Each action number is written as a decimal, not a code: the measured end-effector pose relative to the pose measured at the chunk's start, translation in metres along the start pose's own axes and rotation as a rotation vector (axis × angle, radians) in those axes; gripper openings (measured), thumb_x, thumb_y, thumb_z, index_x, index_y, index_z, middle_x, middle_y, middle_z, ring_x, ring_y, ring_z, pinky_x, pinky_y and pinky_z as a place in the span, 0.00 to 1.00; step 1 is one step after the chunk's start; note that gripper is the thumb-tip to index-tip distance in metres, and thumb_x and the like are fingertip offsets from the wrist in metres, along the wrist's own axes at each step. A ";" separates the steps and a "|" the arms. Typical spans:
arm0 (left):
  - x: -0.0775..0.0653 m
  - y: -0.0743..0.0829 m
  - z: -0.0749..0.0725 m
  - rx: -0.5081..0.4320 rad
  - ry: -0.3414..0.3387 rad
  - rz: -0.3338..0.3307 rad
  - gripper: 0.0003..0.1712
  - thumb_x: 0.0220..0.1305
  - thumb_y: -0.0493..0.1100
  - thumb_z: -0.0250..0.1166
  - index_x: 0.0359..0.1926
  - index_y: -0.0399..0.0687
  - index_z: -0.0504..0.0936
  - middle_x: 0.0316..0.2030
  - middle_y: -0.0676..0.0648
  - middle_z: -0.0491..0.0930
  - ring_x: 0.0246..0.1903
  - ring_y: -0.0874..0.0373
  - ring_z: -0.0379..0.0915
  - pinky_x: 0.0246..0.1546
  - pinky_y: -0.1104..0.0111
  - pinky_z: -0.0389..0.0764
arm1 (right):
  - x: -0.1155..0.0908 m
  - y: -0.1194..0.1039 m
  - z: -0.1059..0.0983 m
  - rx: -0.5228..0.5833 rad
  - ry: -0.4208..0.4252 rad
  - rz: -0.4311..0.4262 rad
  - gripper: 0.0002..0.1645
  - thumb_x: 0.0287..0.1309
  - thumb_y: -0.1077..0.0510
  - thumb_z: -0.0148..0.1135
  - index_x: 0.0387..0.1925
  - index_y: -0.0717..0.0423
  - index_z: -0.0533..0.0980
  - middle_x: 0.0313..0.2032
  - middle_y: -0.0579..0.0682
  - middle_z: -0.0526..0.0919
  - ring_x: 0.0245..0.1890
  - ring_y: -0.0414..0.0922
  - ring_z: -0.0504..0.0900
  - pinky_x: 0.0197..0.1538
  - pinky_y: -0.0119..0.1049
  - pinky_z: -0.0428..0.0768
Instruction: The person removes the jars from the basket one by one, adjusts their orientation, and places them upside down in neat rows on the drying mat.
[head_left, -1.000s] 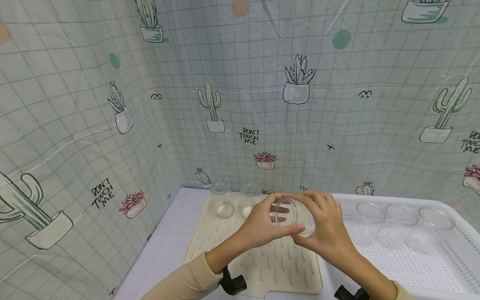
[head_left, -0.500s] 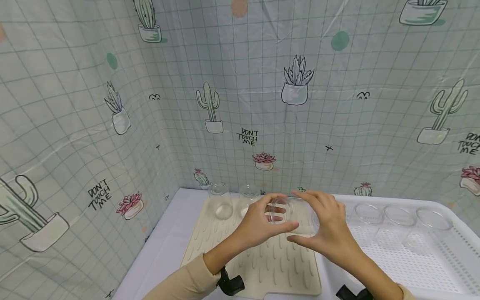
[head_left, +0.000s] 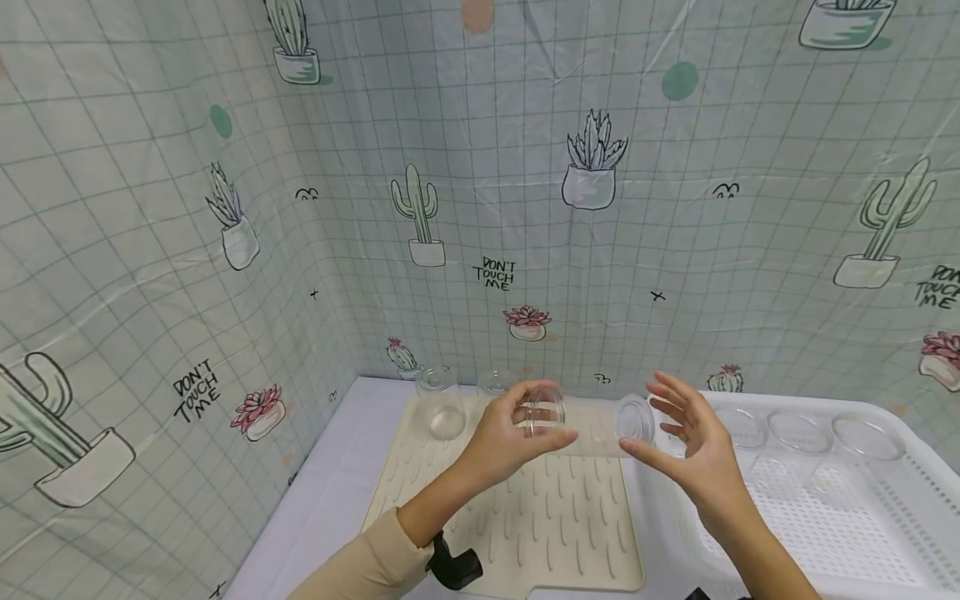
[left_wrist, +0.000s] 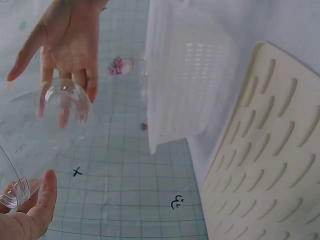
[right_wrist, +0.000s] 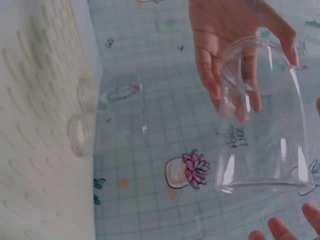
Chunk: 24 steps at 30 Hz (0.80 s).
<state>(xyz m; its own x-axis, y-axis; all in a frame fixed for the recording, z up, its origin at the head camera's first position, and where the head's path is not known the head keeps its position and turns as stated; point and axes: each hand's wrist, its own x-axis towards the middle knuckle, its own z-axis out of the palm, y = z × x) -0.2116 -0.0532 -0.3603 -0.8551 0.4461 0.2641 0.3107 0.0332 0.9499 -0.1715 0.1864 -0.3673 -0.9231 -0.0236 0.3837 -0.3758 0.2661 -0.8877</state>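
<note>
Lying sideways in the air above the mat is a clear, see-through jar (right_wrist: 262, 145) with a ridged neck and a wider base. My left hand (head_left: 498, 429) grips it round the neck, thumb in front and fingers behind. The base end points right, toward my right hand (head_left: 697, 454), which stands spread with thumb and fingers apart. In the right wrist view, the right fingertips (right_wrist: 280, 230) show below the base with a gap between. Behind the left hand, two similar clear jars, one of them the left jar (head_left: 442, 404), stand on the mat's far end.
A cream drying mat (head_left: 555, 525) with raised ridges lies on a white-covered table (head_left: 315, 492). To its right stands a white perforated tray (head_left: 918, 450) holding three clear containers (head_left: 801, 432) in its back part. A cactus-print curtain (head_left: 480, 208) closes off the back and left.
My right hand has moved right, away from my left hand, and spread its fingers. My left hand has shifted slightly left with the jar, more of which now shows.
</note>
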 end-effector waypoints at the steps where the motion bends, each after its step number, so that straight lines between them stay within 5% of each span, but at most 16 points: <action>1: -0.001 0.004 0.000 -0.011 -0.003 0.009 0.31 0.54 0.44 0.68 0.58 0.51 0.68 0.52 0.48 0.72 0.50 0.52 0.73 0.40 0.68 0.78 | -0.001 0.001 0.001 0.086 -0.001 0.028 0.45 0.50 0.65 0.67 0.67 0.44 0.57 0.62 0.50 0.63 0.60 0.45 0.62 0.53 0.24 0.66; 7: -0.006 0.025 0.000 -0.072 -0.030 0.038 0.31 0.56 0.41 0.66 0.60 0.42 0.66 0.54 0.39 0.70 0.52 0.42 0.70 0.42 0.68 0.78 | -0.007 0.009 0.009 0.510 -0.021 0.158 0.39 0.60 0.67 0.54 0.69 0.52 0.48 0.64 0.58 0.55 0.62 0.49 0.62 0.56 0.27 0.67; 14: -0.006 0.027 0.003 -0.107 -0.040 0.048 0.30 0.57 0.37 0.64 0.60 0.39 0.65 0.57 0.35 0.68 0.54 0.44 0.68 0.44 0.67 0.77 | -0.010 0.020 0.023 0.894 -0.099 0.177 0.40 0.67 0.64 0.42 0.70 0.55 0.33 0.61 0.54 0.63 0.62 0.50 0.65 0.61 0.41 0.65; 17: -0.005 0.026 0.004 -0.123 -0.052 0.059 0.30 0.57 0.36 0.64 0.60 0.39 0.64 0.57 0.36 0.68 0.55 0.42 0.67 0.44 0.67 0.77 | -0.011 0.024 0.029 1.009 -0.126 0.199 0.39 0.69 0.61 0.39 0.70 0.56 0.30 0.62 0.54 0.63 0.64 0.52 0.60 0.62 0.43 0.62; 24: -0.006 0.025 0.006 -0.143 -0.083 0.091 0.31 0.58 0.37 0.64 0.61 0.37 0.63 0.58 0.33 0.66 0.56 0.37 0.65 0.46 0.67 0.76 | -0.012 0.025 0.041 1.141 -0.132 0.233 0.38 0.69 0.55 0.36 0.70 0.54 0.29 0.68 0.60 0.42 0.68 0.54 0.51 0.65 0.43 0.57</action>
<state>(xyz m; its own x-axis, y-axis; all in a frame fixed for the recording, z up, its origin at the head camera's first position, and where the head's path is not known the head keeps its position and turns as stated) -0.1962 -0.0500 -0.3393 -0.7869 0.5143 0.3409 0.3180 -0.1354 0.9384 -0.1726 0.1540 -0.4044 -0.9553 -0.2062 0.2121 0.0103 -0.7398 -0.6727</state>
